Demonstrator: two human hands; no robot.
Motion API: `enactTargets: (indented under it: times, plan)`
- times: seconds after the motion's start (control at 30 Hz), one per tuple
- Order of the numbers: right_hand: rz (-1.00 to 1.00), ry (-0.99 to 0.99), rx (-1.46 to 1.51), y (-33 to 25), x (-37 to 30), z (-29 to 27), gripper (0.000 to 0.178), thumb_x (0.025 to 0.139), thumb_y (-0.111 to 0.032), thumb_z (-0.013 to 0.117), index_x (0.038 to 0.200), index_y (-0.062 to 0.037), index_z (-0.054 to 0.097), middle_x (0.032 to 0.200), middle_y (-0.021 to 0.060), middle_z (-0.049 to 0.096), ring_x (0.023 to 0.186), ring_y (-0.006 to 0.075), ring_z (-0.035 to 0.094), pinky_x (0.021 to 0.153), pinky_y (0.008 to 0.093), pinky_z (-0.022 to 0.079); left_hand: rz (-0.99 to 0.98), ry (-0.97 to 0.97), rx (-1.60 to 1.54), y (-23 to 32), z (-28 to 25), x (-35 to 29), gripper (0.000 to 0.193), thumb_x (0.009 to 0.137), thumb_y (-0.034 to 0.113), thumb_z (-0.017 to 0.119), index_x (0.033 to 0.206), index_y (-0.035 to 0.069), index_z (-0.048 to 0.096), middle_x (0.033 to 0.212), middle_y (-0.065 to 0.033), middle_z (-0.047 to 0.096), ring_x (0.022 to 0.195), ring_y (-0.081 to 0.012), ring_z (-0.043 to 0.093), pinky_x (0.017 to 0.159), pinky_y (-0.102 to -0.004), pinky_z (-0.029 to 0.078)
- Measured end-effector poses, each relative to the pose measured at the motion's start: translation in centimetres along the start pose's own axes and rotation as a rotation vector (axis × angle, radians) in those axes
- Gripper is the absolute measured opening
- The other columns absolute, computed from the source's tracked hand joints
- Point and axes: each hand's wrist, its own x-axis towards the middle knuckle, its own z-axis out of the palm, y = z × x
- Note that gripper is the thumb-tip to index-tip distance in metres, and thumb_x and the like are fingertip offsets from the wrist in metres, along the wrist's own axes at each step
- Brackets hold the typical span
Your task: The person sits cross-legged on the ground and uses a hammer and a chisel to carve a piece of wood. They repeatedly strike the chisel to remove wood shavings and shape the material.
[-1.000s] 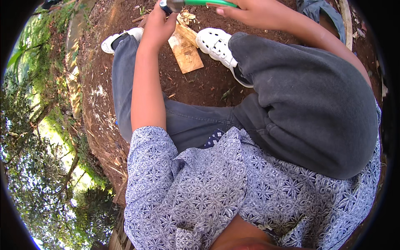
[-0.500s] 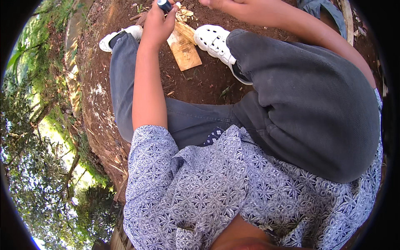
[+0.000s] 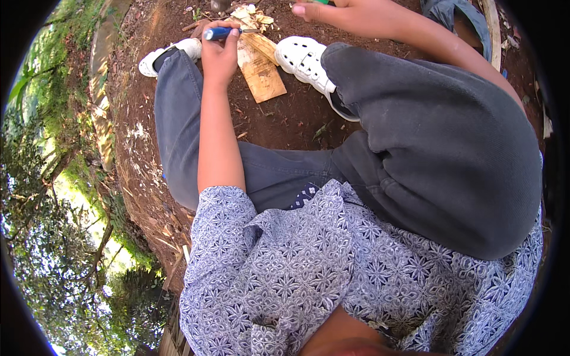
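Observation:
My left hand [image 3: 219, 59] is closed around the blue handle of a screwdriver [image 3: 221, 33]. Its thin metal shaft points right, over wood chips; the exact shape of the tip is too small to make out. Below it lies a flat wooden board [image 3: 266, 82], with a narrower wood piece [image 3: 262, 45] resting along its upper right side. My right hand [image 3: 356, 16] is at the top edge, right of the chips, with its fingers curled about a green object [image 3: 322, 1]. Most of that object lies outside the picture.
Pale wood chips [image 3: 256, 14] are heaped at the board's far end. White clogs [image 3: 300, 59] on my feet flank the board on brown soil [image 3: 273, 127]. A roundish brown-grey thing [image 3: 220, 5] stands at the top edge. Grey-blue sheeting [image 3: 457, 15] lies far right, beside a pale pole.
My left hand has come nearer to me, and the screwdriver has swung so its shaft points right over the chips. The green object has come into view at my right hand.

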Motion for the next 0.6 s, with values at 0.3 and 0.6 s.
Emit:
enactTargets:
  times: [0.3, 0.6]
  plan:
    - [-0.069, 0.137, -0.134, 1.3, 0.1, -0.5, 0.032, 0.103, -0.031, 0.063, 0.094, -0.0005, 0.063, 0.075, 0.0064, 0.061, 0.072, 0.0117, 0.053, 0.065, 0.0363, 0.047, 0.162, -0.082, 0.391, 5.2, 0.7, 2.3, 0.024, 0.097, 0.007, 0.069, 0.116, 0.004, 0.055, 0.103, -0.0064, 0.07, 0.097, -0.0155, 0.066, 0.088, -0.0304, 0.052]
    - [-0.111, 0.066, -0.095, 0.7, -0.4, -0.7, 0.026, 0.103, -0.026, 0.062, 0.101, -0.0003, 0.065, 0.082, 0.0125, 0.066, 0.074, 0.0188, 0.058, 0.07, 0.0368, 0.048, 0.08, -0.171, 0.522, 7.2, 3.0, 3.0, 0.021, 0.098, 0.015, 0.07, 0.114, 0.004, 0.06, 0.099, -0.0046, 0.07, 0.088, -0.012, 0.064, 0.081, -0.029, 0.05]
